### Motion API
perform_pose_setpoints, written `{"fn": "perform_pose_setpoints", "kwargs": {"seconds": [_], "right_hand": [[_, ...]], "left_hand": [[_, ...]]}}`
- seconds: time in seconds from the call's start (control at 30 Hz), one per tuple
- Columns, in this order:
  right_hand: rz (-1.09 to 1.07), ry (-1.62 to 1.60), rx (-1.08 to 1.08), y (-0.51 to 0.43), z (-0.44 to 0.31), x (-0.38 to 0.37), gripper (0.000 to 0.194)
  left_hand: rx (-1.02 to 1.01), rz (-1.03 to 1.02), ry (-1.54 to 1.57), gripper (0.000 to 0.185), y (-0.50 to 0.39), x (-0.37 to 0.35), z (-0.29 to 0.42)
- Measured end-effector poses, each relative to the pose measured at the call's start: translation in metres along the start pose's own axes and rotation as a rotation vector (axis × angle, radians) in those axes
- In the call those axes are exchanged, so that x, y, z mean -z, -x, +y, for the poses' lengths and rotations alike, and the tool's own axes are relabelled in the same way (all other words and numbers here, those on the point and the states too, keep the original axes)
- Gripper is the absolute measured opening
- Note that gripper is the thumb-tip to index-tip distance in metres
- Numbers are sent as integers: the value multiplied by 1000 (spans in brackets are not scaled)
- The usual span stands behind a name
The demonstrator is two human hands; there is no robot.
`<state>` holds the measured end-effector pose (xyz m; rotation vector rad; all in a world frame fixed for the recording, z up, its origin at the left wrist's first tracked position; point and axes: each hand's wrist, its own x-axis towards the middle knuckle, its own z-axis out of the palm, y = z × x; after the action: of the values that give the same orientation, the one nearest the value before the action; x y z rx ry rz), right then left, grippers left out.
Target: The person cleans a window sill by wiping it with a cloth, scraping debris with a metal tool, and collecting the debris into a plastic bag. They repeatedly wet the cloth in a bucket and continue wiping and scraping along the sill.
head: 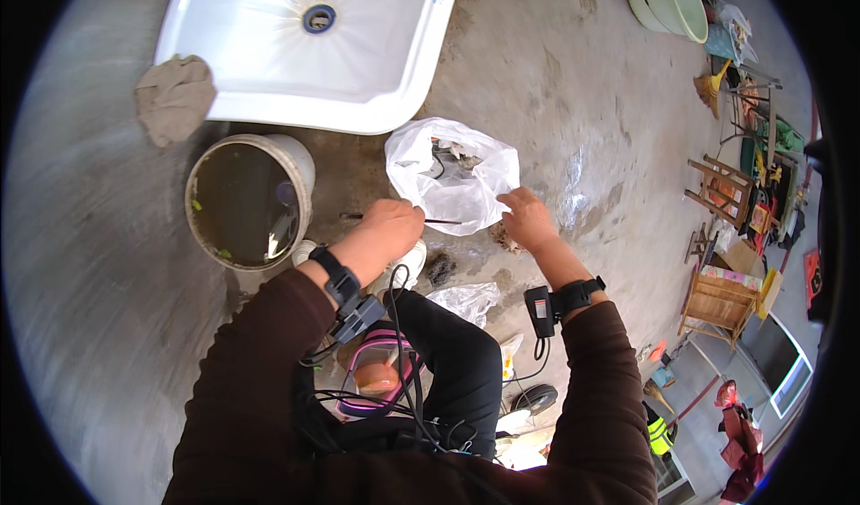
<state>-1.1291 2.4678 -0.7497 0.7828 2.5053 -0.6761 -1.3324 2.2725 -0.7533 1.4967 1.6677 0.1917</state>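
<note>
My left hand (pixel 396 226) is closed around a thin dark stick (pixel 440 221), which sticks out on both sides of the fist. One end of the stick crosses the near side of a white plastic bag (pixel 463 199) standing on the concrete floor. Through the bag's wide mouth, crumpled stuff and a dark cord-like piece show. My right hand (pixel 527 216) is at the bag's right rim, with thumb and fingertips pinched on the plastic. Beside the left arm stands a bucket (pixel 306 162) of murky water with green scraps floating in it.
Beyond the bucket is a white sink basin (pixel 269 105) with a brown cloth (pixel 176 99) over its corner. A clear plastic bag (pixel 467 302) and a dark clump (pixel 441 268) lie near my shoes. Wooden chairs (pixel 722 193), a broom (pixel 709 92) and pale green buckets (pixel 672 1) stand to the right.
</note>
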Motion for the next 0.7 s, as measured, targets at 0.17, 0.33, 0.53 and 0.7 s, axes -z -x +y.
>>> {"fn": "perform_pose_setpoints", "kwargs": {"seconds": [0.17, 0.33, 0.53, 0.7], "right_hand": [[-3, 4, -8, 42, -13, 57, 25], [2, 8, 27, 83, -54, 113, 22], [-31, -13, 23, 136, -117, 172, 22], [20, -93, 43, 184, -157, 213, 27]], "left_hand": [[109, -30, 113, 18, 89, 67, 23], [122, 142, 181, 20, 194, 128, 47], [172, 353, 236, 18, 312, 176, 76], [312, 442, 207, 16, 400, 207, 105]]}}
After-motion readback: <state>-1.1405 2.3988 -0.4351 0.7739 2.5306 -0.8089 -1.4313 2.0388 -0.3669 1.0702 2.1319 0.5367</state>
